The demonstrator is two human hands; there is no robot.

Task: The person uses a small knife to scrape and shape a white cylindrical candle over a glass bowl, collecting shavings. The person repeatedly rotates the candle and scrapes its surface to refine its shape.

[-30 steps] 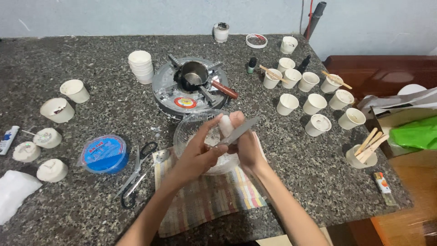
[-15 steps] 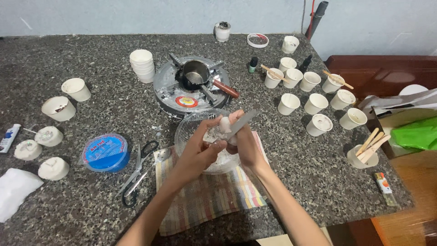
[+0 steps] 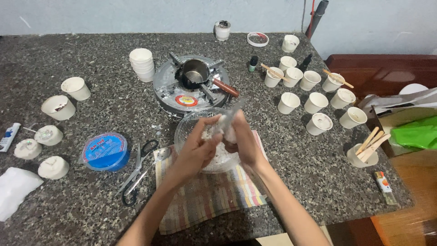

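Over a clear glass bowl (image 3: 187, 126) on a striped cloth (image 3: 207, 200), both my hands meet. My left hand (image 3: 198, 146) grips a white lump (image 3: 226, 129), probably wax, held between the two hands. My right hand (image 3: 243, 141) holds a knife whose grey blade (image 3: 236, 108) points up and away, against the lump. White bits lie in the bowl under my hands.
Behind the bowl a small pot (image 3: 195, 73) sits on a round metal burner (image 3: 189, 86). Several white paper cups (image 3: 314, 102) stand at the right, a cup stack (image 3: 142, 64) at the back. Scissors (image 3: 136, 171), a blue lidded tub (image 3: 105, 151) and white candles (image 3: 48, 135) lie left. Wooden sticks (image 3: 369, 143) stand in a cup.
My hands stay over the bowl. The knife blade has shifted a little against the white lump, and my fingers have closed more tightly round it.
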